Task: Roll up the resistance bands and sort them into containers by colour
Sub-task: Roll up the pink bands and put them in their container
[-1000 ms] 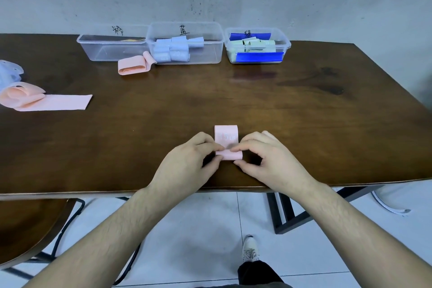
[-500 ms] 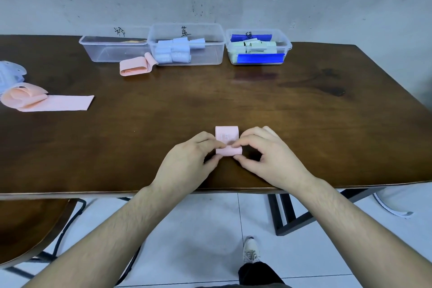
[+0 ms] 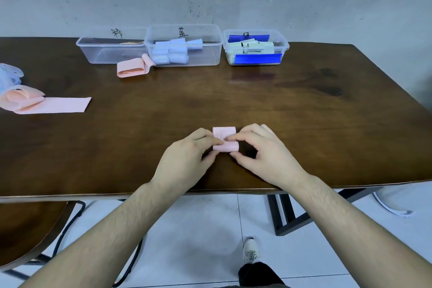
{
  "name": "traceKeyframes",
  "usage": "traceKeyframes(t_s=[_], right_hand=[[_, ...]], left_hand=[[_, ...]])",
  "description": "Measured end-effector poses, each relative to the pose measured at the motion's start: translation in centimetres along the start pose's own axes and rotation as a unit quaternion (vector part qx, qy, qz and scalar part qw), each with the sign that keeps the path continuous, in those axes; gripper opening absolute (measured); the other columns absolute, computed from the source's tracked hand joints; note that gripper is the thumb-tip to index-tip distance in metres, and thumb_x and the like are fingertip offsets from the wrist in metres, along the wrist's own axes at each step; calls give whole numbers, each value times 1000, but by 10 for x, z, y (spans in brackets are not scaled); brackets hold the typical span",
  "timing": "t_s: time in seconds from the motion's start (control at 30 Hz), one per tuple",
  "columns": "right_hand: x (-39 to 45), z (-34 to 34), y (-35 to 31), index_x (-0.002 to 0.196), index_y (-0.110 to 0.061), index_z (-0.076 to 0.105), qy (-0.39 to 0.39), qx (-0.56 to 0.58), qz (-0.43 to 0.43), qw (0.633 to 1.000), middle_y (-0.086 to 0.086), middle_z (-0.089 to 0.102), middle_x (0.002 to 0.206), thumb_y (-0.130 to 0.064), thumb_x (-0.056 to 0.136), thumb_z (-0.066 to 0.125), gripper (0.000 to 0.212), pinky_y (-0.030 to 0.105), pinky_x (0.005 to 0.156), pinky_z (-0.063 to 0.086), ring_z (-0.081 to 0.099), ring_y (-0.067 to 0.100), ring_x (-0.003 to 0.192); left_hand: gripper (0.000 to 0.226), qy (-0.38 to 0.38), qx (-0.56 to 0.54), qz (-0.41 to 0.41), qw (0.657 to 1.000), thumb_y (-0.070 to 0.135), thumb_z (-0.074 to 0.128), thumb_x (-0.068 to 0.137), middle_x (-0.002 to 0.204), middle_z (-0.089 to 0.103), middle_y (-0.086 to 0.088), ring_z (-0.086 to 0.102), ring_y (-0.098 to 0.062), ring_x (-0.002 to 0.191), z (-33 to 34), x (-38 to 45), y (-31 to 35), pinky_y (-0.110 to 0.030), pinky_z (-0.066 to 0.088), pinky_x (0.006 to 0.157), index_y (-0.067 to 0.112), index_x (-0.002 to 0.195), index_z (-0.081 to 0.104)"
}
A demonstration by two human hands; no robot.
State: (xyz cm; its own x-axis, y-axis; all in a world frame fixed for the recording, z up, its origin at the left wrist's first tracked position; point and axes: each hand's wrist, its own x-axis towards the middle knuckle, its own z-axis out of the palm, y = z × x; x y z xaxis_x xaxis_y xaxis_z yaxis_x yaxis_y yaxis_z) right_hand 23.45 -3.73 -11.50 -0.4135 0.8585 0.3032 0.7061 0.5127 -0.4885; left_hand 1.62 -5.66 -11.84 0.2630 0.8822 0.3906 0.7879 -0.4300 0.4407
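A: Where's the pink band roll [image 3: 225, 139]?

B: Near table edge [image 3: 70, 194], centre; left hand [image 3: 184, 159] and right hand [image 3: 264, 154] both pinch it.

A: Risk?

B: Looks nearly wound; slackened fingertips could let it spring open.

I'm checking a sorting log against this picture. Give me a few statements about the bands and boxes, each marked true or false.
1. Both hands pinch the pink roll. True; left hand, right hand.
2. The middle box holds light blue rolls. True.
3. The left box is packed with pink rolls. False; it looks nearly empty.
4. The flat pink band lies at the table's right end. False; left end.
5. A loose pink band lies inside the right box. False; on the table, before the left and middle boxes.
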Motion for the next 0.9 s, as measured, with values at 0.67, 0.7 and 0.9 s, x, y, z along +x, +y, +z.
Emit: traceKeyframes(t_s=[0.67, 0.7, 0.9], right_hand=[[15, -1, 1, 116, -29, 68, -6, -11, 10, 1000, -14, 58, 110, -30, 92, 69, 24, 20, 88, 41, 46, 7, 100], [16, -1, 2, 115, -29, 69, -5, -11, 11, 1000, -15, 59, 108, -30, 92, 69, 23, 20, 87, 42, 46, 7, 98], [22, -1, 3, 119, -28, 72, 8, -25, 22, 999, -16, 60, 106, -34, 94, 67, 26, 22, 86, 43, 43, 4, 97]], left_hand=[[19, -5, 23, 8, 1000, 23, 63, 94, 108, 58, 15, 56, -12, 66, 2, 12, -5, -30, 49, 54, 24, 112, 69], [20, -6, 23, 6, 1000, 24, 63, 94, 109, 57, 15, 57, -13, 66, 2, 13, -5, -31, 49, 55, 25, 113, 68], [19, -7, 46, 27, 999, 20, 64, 92, 110, 55, 10, 58, -16, 65, 0, 18, -4, -29, 48, 52, 21, 111, 67]])
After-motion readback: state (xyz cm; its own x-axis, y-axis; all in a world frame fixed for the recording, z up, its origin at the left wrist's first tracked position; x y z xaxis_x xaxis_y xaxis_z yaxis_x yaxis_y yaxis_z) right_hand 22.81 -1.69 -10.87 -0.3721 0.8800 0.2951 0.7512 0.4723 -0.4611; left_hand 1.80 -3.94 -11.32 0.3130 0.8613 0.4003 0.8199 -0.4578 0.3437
